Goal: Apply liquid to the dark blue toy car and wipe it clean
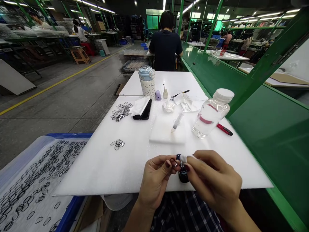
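A thin black ring (172, 160) is pinched by the left hand (154, 182); a white cloth (186, 158) is pinched by the right hand (213, 180), just above a small dark bottle (183, 176). Many rings (41, 174) are spread in a blue-rimmed tray (70, 135); smaller heaps (121, 111) are laid on the worktop (96, 170).

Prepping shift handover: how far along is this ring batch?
Seemingly done: the many black rings in the blue tray. In hand: the left hand pinches a black ring, the right hand holding a white cloth at it. Left, perhaps: the small heap beside the phone. Piles' status can't be confirmed.
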`<control>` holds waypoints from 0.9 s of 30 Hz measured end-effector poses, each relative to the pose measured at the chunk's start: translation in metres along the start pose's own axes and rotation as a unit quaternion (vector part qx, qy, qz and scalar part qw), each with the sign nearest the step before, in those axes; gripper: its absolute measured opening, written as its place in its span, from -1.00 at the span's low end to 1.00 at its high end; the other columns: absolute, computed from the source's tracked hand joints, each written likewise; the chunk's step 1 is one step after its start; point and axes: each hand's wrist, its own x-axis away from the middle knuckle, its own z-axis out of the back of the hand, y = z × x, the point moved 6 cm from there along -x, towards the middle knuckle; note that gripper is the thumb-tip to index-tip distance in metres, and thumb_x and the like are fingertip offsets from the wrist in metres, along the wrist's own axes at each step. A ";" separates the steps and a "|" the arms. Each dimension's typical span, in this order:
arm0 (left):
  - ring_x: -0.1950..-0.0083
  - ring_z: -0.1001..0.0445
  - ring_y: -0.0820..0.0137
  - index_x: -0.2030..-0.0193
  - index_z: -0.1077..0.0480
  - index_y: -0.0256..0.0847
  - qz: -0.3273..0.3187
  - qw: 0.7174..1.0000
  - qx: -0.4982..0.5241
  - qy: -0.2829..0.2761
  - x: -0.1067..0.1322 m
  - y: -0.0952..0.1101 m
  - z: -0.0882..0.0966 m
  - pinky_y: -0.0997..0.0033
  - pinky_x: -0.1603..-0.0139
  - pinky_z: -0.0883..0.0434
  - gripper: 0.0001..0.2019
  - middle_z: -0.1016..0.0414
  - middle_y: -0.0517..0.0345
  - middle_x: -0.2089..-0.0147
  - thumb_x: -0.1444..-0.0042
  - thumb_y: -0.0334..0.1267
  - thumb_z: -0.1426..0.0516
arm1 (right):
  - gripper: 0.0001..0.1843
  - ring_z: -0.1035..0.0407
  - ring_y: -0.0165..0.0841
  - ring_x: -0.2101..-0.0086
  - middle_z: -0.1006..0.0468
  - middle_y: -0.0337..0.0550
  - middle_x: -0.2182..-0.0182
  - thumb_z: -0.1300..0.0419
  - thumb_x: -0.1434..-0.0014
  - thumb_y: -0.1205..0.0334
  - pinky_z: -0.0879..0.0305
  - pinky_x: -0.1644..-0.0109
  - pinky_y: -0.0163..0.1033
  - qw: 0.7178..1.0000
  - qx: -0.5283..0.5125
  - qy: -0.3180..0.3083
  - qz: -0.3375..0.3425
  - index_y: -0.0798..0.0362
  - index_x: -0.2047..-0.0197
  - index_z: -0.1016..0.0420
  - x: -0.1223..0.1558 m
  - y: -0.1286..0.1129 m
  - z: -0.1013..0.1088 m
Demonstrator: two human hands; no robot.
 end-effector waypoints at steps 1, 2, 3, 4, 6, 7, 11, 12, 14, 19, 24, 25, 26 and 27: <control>0.37 -0.53 0.56 0.34 -0.62 -0.25 -0.001 1.000 0.002 -0.001 0.000 0.001 -0.001 0.71 0.28 -0.46 -0.87 -0.62 0.13 0.38 0.05 -0.29 -0.39 | -0.82 -0.35 -0.48 0.45 -0.44 -0.08 0.29 -0.19 -0.20 0.45 -0.31 0.45 -0.38 1.000 -0.019 -0.010 0.001 0.10 0.12 -0.50 -0.001 -0.002 -0.005; 0.36 -0.53 0.56 0.34 -0.62 -0.25 -0.002 1.000 0.004 -0.002 0.000 0.001 -0.001 0.70 0.27 -0.47 -0.88 -0.62 0.14 0.39 0.05 -0.30 -0.39 | -0.82 -0.34 -0.48 0.45 -0.44 -0.07 0.29 -0.18 -0.21 0.44 -0.32 0.44 -0.37 0.999 -0.037 -0.025 -0.001 0.11 0.12 -0.50 -0.001 -0.004 -0.010; 0.36 -0.52 0.56 0.34 -0.62 -0.25 -0.003 1.000 0.007 -0.001 0.000 0.002 -0.001 0.70 0.26 -0.47 -0.88 -0.61 0.15 0.40 0.05 -0.31 -0.39 | -0.82 -0.34 -0.48 0.46 -0.44 -0.06 0.28 -0.17 -0.22 0.44 -0.32 0.44 -0.37 0.998 -0.050 -0.042 -0.006 0.12 0.12 -0.50 -0.001 -0.005 -0.015; 0.35 -0.53 0.55 0.33 -0.62 -0.25 -0.002 1.000 0.009 -0.001 0.000 0.002 -0.001 0.69 0.25 -0.47 -0.88 -0.61 0.15 0.40 0.05 -0.31 -0.39 | -0.83 -0.34 -0.47 0.46 -0.44 -0.05 0.29 -0.15 -0.22 0.44 -0.32 0.45 -0.37 0.997 -0.058 -0.058 -0.013 0.12 0.13 -0.51 -0.001 -0.006 -0.018; 0.34 -0.54 0.55 0.32 -0.62 -0.24 0.000 1.000 0.016 0.006 0.000 0.001 -0.001 0.68 0.24 -0.48 -0.87 -0.62 0.15 0.40 0.05 -0.31 -0.39 | -0.83 -0.33 -0.49 0.48 -0.44 -0.06 0.29 -0.14 -0.21 0.43 -0.32 0.46 -0.38 0.993 -0.067 -0.097 -0.022 0.12 0.16 -0.52 -0.001 -0.006 -0.019; 0.34 -0.54 0.55 0.32 -0.62 -0.23 0.001 1.000 0.018 0.010 0.001 0.001 0.000 0.69 0.24 -0.48 -0.86 -0.62 0.14 0.39 0.06 -0.30 -0.40 | -0.83 -0.32 -0.50 0.50 -0.45 -0.07 0.29 -0.15 -0.21 0.42 -0.32 0.46 -0.38 0.992 -0.065 -0.109 -0.026 0.11 0.16 -0.53 -0.001 -0.004 -0.016; 0.36 -0.55 0.55 0.35 -0.62 -0.21 0.007 0.999 0.008 0.034 0.002 0.000 0.004 0.71 0.27 -0.47 -0.83 -0.63 0.12 0.36 0.12 -0.27 -0.43 | -0.85 -0.34 -0.48 0.51 -0.47 -0.11 0.29 -0.18 -0.21 0.37 -0.25 0.52 -0.35 0.994 -0.024 -0.056 -0.090 0.02 0.18 -0.56 -0.001 0.017 0.013; 0.37 -0.55 0.56 0.35 -0.62 -0.21 0.010 0.999 0.001 0.033 0.002 0.001 0.003 0.72 0.28 -0.46 -0.83 -0.63 0.13 0.36 0.12 -0.25 -0.43 | -0.85 -0.35 -0.46 0.50 -0.47 -0.12 0.30 -0.20 -0.21 0.37 -0.23 0.53 -0.34 0.993 -0.024 -0.034 -0.113 0.01 0.18 -0.56 0.001 0.023 0.018; 0.38 -0.52 0.58 0.34 -0.62 -0.19 0.015 0.999 -0.021 0.019 0.004 0.004 0.002 0.73 0.30 -0.45 -0.83 -0.62 0.15 0.36 0.09 -0.22 -0.41 | -0.86 -0.37 -0.41 0.46 -0.48 -0.13 0.33 -0.21 -0.21 0.35 -0.22 0.52 -0.32 0.986 -0.052 -0.025 -0.156 0.00 0.19 -0.57 0.009 0.033 0.021; 0.32 -0.54 0.46 0.31 -0.62 -0.14 -0.044 0.951 -0.306 -0.007 0.011 0.022 -0.001 0.57 0.25 -0.48 -0.90 -0.62 0.13 0.35 0.01 -0.26 -0.36 | -0.85 -0.39 -0.36 0.40 -0.49 -0.15 0.38 -0.18 -0.25 0.26 -0.30 0.38 -0.27 0.947 -0.134 -0.051 -0.288 0.00 0.22 -0.60 0.046 0.049 0.004; 0.29 -0.52 0.36 0.21 -0.59 -0.19 -0.286 0.744 -0.602 -0.041 0.021 0.028 -0.024 0.42 0.23 -0.47 -0.86 -0.58 0.08 0.31 -0.06 -0.40 -0.27 | -0.88 -0.42 -0.37 0.34 -0.50 -0.17 0.34 -0.18 -0.26 0.26 -0.31 0.31 -0.28 0.936 -0.139 -0.063 -0.317 0.01 0.21 -0.55 0.060 0.052 -0.003; 0.27 -0.52 0.35 0.18 -0.58 -0.20 -0.302 0.725 -0.616 -0.060 0.022 0.023 -0.028 0.41 0.22 -0.47 -0.84 -0.57 0.06 0.30 -0.08 -0.42 -0.25 | -0.89 -0.42 -0.36 0.32 -0.50 -0.16 0.33 -0.17 -0.26 0.25 -0.31 0.29 -0.27 0.936 -0.135 -0.071 -0.317 0.02 0.20 -0.54 0.059 0.052 -0.003; 0.26 -0.51 0.34 0.16 -0.57 -0.20 -0.309 0.713 -0.625 -0.076 0.022 0.018 -0.031 0.40 0.22 -0.46 -0.83 -0.56 0.05 0.30 -0.10 -0.42 -0.24 | -0.90 -0.42 -0.35 0.31 -0.50 -0.16 0.32 -0.17 -0.27 0.25 -0.31 0.27 -0.27 0.935 -0.130 -0.081 -0.319 0.02 0.20 -0.52 0.057 0.052 -0.004; 0.25 -0.50 0.33 0.14 -0.57 -0.20 -0.309 0.705 -0.633 -0.086 0.022 0.014 -0.032 0.38 0.22 -0.46 -0.82 -0.54 0.05 0.30 -0.11 -0.43 -0.22 | -0.90 -0.42 -0.36 0.31 -0.50 -0.17 0.31 -0.17 -0.27 0.24 -0.31 0.27 -0.27 0.934 -0.124 -0.095 -0.321 0.02 0.19 -0.51 0.056 0.053 -0.006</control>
